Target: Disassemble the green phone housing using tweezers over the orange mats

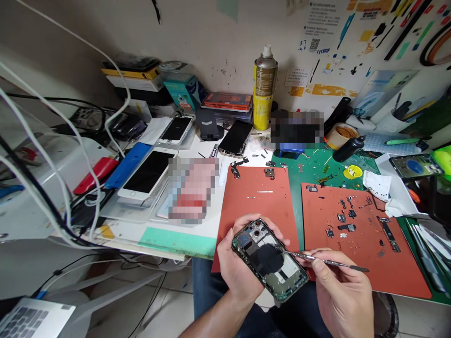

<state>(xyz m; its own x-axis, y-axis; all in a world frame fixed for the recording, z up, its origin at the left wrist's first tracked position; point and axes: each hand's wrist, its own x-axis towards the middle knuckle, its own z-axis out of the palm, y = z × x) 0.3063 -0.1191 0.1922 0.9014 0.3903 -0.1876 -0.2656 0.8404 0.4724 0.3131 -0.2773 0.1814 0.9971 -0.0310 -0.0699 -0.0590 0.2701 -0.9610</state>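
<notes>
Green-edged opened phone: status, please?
Left hand cradling green-edged opened phone. Right hand holding slim metal tool, tip by round black pad. Nothing visibly blocking.

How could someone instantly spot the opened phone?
Find the left one of two red-orange mats. At its near side, the left hand holds the opened phone. A round black patch inside sets it apart from the white-framed phone lying screen up farther left.

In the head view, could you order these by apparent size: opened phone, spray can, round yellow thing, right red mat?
1. Right red mat
2. Opened phone and spray can: unsure, since the left hand holds the phone nearer the camera.
3. Round yellow thing
</notes>
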